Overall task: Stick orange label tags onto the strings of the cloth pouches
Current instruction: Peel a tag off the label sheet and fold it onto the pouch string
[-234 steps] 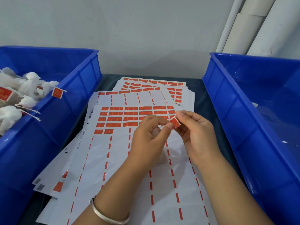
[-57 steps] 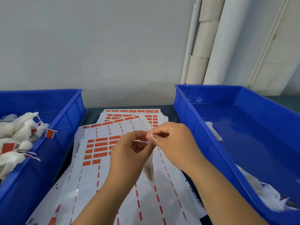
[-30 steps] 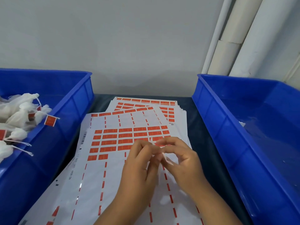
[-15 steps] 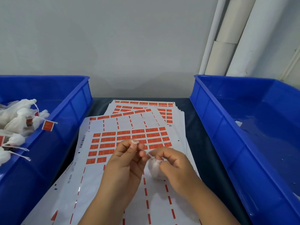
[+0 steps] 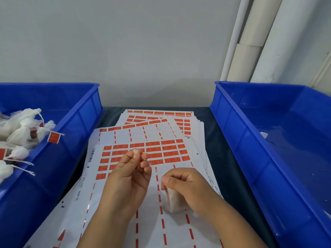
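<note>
So we've got both hands over the stack of label sheets (image 5: 125,176) in the middle of the tabletop (image 5: 215,140). Our left hand (image 5: 129,178) is up a bit, thumb and fingertips pinched on the end of a thin white string (image 5: 147,162), which runs down and to the right toward our right hand (image 5: 186,187). That hand is curled around a small white cloth pouch (image 5: 172,199), pinning it just above the top sheet, near the tabletop's front edge. So neither hand is loose: one's got the string, the other's got the pouch.

The top sheet still carries a block of orange labels (image 5: 161,151) in rows, right behind our left fingers; the front part of it is peeled bare, just white backing with orange dashes. More sheets fan out behind it toward the back edge of the tabletop.

On the left edge sits a blue bin (image 5: 75,122) with a heap of white pouches (image 5: 19,129) in it, and a few of those have orange tags (image 5: 53,137) on their strings, one poking out over the pile. On the right edge there's another blue bin (image 5: 238,140), with only bits of white showing on its floor; we can't really tell what they are.
</note>
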A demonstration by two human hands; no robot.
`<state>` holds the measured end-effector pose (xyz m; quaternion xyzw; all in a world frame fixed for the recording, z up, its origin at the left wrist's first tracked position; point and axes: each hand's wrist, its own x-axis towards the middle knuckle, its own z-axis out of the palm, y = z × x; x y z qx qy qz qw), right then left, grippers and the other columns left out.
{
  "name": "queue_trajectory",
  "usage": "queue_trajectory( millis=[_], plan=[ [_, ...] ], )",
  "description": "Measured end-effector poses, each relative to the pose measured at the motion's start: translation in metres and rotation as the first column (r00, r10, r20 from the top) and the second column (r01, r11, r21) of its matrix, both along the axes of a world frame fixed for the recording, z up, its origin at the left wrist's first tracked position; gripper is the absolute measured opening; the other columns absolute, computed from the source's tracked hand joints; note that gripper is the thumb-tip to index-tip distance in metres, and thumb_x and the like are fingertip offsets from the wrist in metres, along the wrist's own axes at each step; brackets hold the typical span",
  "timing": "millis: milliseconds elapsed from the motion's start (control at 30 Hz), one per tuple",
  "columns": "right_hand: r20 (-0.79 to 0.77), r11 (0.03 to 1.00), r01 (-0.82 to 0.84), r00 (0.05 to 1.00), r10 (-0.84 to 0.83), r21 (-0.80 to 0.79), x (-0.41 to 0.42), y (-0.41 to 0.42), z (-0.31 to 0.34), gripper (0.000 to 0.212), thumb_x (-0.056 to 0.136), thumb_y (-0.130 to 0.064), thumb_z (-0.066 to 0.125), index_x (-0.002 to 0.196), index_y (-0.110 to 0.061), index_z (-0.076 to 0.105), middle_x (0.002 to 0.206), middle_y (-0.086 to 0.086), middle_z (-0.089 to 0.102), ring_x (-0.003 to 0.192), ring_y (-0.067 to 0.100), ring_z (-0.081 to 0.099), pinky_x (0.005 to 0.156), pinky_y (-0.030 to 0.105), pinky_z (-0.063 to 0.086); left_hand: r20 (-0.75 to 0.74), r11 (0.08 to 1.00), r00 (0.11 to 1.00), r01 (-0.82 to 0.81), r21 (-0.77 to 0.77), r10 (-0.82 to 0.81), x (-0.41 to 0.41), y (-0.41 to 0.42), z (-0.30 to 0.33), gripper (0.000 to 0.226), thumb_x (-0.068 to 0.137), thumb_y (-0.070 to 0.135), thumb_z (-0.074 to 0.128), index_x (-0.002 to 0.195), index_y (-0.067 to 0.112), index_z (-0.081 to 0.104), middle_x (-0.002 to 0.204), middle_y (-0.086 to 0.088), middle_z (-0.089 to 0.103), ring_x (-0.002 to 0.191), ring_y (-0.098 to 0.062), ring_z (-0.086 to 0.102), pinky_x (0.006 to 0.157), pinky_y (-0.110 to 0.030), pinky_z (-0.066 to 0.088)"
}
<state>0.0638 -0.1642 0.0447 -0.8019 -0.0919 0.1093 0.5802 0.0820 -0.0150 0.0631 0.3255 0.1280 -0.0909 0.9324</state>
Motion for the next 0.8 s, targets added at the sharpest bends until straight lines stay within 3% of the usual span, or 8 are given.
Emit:
queue_trajectory(
  millis=[133,233,367,467,533,667,733,800],
  plan=[
    [-0.091,0.999,-0.034,0.995,0.034,-0.001,0.001,-0.002,0.004,0.036,0.096,-0.025,0.051,0.064,-0.031,0.066,0.072,-0.012,0.068,0.076,0.007,0.063,0.1,0.037,0.043,-0.03,1.0,1.0,0.002,-0.026,-0.003,0.0,-0.002,0.0,0.015,0.07,0.013,0.062,0.079,0.009,0.074,0.074,-0.008,0.067,0.056,-0.012,0.061,0.049,-0.022,0.052],
    [-0.174,0.99,-0.123,0.979,0.11,-0.067,0.0,-0.005,0.007,0.016,0.09,-0.028,0.061,0.074,-0.029,0.065,0.064,-0.012,0.063,0.063,0.005,0.059,0.093,0.039,0.05,-0.057,0.999,0.998,-0.026,-0.033,0.024,0.001,-0.004,-0.002,0.014,0.077,0.012,0.061,0.085,0.008,0.071,0.074,-0.008,0.068,0.056,-0.012,0.062,0.049,-0.022,0.052],
    [-0.233,0.98,-0.186,0.958,0.166,-0.068,-0.001,-0.01,0.008,0.01,0.088,-0.034,0.063,0.082,-0.028,0.069,0.083,-0.015,0.07,0.091,0.009,0.063,0.09,0.032,0.044,-0.087,0.992,0.991,-0.111,-0.062,0.106,0.004,-0.001,-0.002,0.018,0.078,0.015,0.061,0.092,0.008,0.07,0.072,-0.007,0.068,0.056,-0.011,0.062,0.05,-0.021,0.052],
    [-0.181,0.991,-0.062,0.98,0.082,0.115,0.002,-0.014,0.004,0.016,0.08,-0.042,0.063,0.082,-0.03,0.073,0.091,-0.01,0.07,0.1,0.013,0.06,0.094,0.034,0.043,-0.117,0.987,0.982,-0.154,-0.038,0.149,0.008,0.003,-0.005,0.018,0.081,0.017,0.062,0.096,0.009,0.069,0.077,-0.007,0.072,0.062,-0.012,0.067,0.052,-0.023,0.054],
    [-0.184,0.938,0.061,0.983,0.003,0.343,0.006,-0.017,-0.003,0.019,0.075,-0.043,0.07,0.085,-0.027,0.074,0.092,-0.002,0.069,0.104,0.019,0.06,0.1,0.039,0.045,-0.114,0.99,0.984,-0.135,0.035,0.138,0.011,0.001,-0.008,0.016,0.084,0.019,0.061,0.096,0.011,0.068,0.084,-0.008,0.073,0.07,-0.016,0.07,0.054,-0.026,0.055],
    [-0.313,0.607,0.277,0.948,-0.048,0.745,0.013,-0.02,-0.011,0.029,0.066,-0.032,0.079,0.094,-0.026,0.076,0.099,0.007,0.071,0.092,0.018,0.07,0.083,0.038,0.055,-0.067,0.934,0.992,-0.073,0.351,0.103,0.014,-0.008,-0.019,0.011,0.086,0.024,0.06,0.082,0.019,0.069,0.081,-0.004,0.074,0.074,-0.017,0.071,0.06,-0.029,0.056],
    [-0.368,0.495,0.362,0.925,-0.088,0.79,0.015,-0.02,-0.012,0.027,0.068,-0.031,0.075,0.095,-0.024,0.076,0.104,0.008,0.072,0.091,0.019,0.071,0.076,0.038,0.057,0.012,0.807,0.999,-0.04,0.589,0.041,0.012,-0.014,-0.026,0.019,0.086,0.024,0.06,0.071,0.022,0.072,0.076,0.002,0.073,0.073,-0.013,0.07,0.065,-0.025,0.055],
    [-0.394,0.487,0.427,0.902,-0.174,0.762,0.018,-0.022,-0.014,0.03,0.071,-0.032,0.071,0.097,-0.019,0.075,0.107,0.008,0.072,0.095,0.022,0.071,0.075,0.038,0.058,0.109,0.621,0.989,-0.022,0.783,-0.101,0.005,-0.019,-0.031,0.022,0.086,0.022,0.061,0.066,0.023,0.071,0.072,0.009,0.071,0.071,-0.006,0.068,0.06,-0.014,0.051]
  ],
)
